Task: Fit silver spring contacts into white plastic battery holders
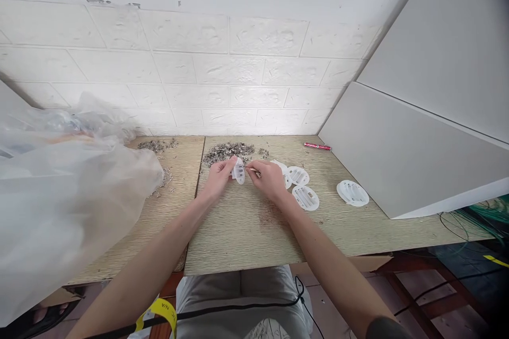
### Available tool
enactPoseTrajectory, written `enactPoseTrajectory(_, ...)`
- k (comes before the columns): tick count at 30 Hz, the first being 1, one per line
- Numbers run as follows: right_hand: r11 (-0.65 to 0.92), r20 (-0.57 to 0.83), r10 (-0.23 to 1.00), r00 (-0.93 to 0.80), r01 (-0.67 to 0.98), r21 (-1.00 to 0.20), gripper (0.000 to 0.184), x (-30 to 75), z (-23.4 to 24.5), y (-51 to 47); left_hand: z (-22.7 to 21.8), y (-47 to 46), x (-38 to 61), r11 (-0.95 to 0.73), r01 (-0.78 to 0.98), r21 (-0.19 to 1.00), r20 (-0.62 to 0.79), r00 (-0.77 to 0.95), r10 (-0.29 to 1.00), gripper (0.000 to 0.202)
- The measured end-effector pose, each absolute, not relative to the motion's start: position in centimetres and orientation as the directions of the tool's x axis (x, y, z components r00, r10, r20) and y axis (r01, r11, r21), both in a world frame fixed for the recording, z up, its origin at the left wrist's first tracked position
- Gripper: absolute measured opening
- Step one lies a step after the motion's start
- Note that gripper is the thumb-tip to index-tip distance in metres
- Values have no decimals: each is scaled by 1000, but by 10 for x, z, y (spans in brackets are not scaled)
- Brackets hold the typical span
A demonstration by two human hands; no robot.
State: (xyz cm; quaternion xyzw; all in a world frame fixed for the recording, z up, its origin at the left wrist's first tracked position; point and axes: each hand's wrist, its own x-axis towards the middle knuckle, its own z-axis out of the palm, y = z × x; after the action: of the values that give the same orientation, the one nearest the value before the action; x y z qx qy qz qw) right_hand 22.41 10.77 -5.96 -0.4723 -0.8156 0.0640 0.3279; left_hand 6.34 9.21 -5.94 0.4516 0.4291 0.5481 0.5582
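My left hand [219, 176] grips a white oval plastic piece with slots [239, 171] by its left edge, tilted up above the wooden table. Close to its right side, my right hand [269, 176] is closed in a pinch around something thin and small that points at the piece; its kind is too small to make out. Behind both hands lies a heap of small metal parts [227, 152]. Several more white oval pieces [306, 198] rest on the table just right of my right hand, some overlapping and partly hidden by it.
A large translucent plastic bag [79, 190] bulges over the table's left side, beside more small metal parts [153, 145]. At the back right lies a red pen-like stick [317, 146]. A stack of white ovals [352, 193] sits near the grey panel [417, 143]. Green wires [481, 220] hang at far right.
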Motion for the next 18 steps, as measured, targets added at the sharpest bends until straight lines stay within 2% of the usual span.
enactPoseTrajectory(6,567,468,792,-393,758,-322,21,220,-59,107,-57,89,66,-15,-219,976,22,28,999,52)
enactPoseTrajectory(12,570,484,780,-396,769,-289,21,217,-62,107,-59,91,65,-15,-204,979,19,17,1000,53)
enactPoseTrajectory(18,543,482,816,-318,708,-452,16,221,-63,110,-58,93,63,20,-242,970,-7,55,998,54)
